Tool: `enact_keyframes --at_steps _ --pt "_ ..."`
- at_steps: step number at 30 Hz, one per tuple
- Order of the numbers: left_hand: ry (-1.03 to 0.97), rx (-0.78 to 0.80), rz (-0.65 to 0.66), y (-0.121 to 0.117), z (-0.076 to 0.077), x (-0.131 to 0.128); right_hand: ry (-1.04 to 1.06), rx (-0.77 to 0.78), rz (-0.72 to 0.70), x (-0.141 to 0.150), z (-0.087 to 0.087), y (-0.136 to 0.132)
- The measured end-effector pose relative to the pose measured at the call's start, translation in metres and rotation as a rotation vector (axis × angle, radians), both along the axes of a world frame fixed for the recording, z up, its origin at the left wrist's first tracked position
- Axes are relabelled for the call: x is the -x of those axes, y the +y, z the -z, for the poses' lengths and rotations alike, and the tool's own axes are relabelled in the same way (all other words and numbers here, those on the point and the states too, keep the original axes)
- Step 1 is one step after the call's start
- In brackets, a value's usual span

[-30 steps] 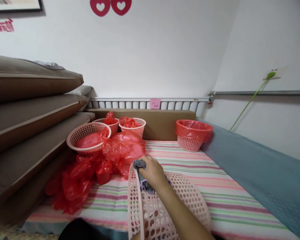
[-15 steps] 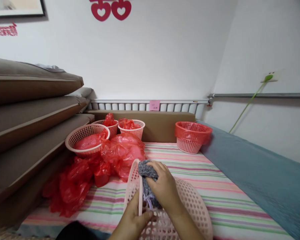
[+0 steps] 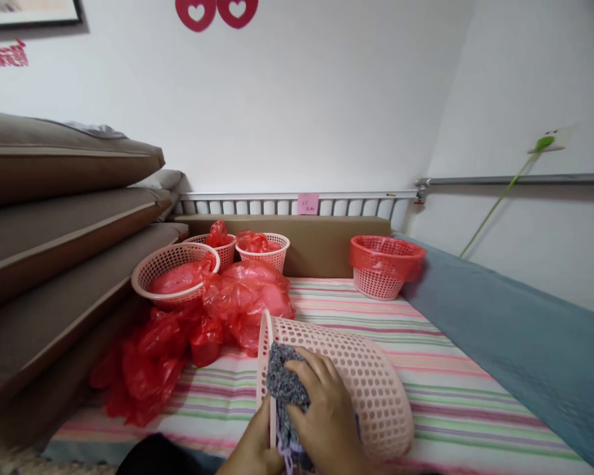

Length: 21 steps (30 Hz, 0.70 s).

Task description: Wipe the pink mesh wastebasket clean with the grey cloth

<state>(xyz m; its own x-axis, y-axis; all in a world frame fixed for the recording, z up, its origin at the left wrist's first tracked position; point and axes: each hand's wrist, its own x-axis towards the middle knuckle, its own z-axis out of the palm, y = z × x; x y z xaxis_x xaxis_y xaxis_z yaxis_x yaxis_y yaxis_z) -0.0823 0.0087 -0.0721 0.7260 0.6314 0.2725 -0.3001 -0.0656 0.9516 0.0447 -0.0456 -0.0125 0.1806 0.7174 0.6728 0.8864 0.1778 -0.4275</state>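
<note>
A pink plastic basket (image 3: 371,369) with a mesh of holes lies tipped on its side on the striped sheet, its rim toward the left. My left hand (image 3: 258,442) grips that rim low down, the thumb on the wall side. With my right hand (image 3: 324,409) I press a grey speckled cloth (image 3: 286,373) against the basket just under the rim, fingers curled over it. Lilac strings hang from the cloth near my left thumb. Part of the cloth is hidden under my right palm.
Red plastic bags (image 3: 245,297) lie loose at the left. Behind them stand several pink baskets (image 3: 143,280) with red bags inside. A basket lined with red plastic (image 3: 379,284) stands at the right back. Stacked cushions (image 3: 69,231) rise at the left; a blue-grey padded edge (image 3: 485,330) runs along the right.
The basket has turned in my hands, showing more of its outer side. My right hand and the cloth have moved down along the rim. The view has shifted slightly.
</note>
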Motion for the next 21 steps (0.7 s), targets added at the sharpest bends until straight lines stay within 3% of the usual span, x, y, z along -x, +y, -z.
enact_keyframes --at_steps 4,7,13,17,21 --pt "0.117 -0.069 0.082 -0.005 -0.007 0.006 0.053 0.072 0.007 -0.006 -0.008 0.002" --pt "0.168 0.009 0.144 -0.011 -0.008 0.012 0.084 0.102 -0.008 -0.010 -0.021 0.013" --pt "0.182 0.211 0.178 -0.016 0.015 0.006 0.088 0.161 0.016 -0.018 -0.041 0.052" --pt "0.177 0.293 0.185 -0.014 0.030 0.000 0.108 0.194 0.029 -0.021 -0.042 0.069" --pt "0.152 0.235 0.132 -0.011 0.025 -0.001 0.135 0.142 0.018 -0.020 -0.036 0.067"
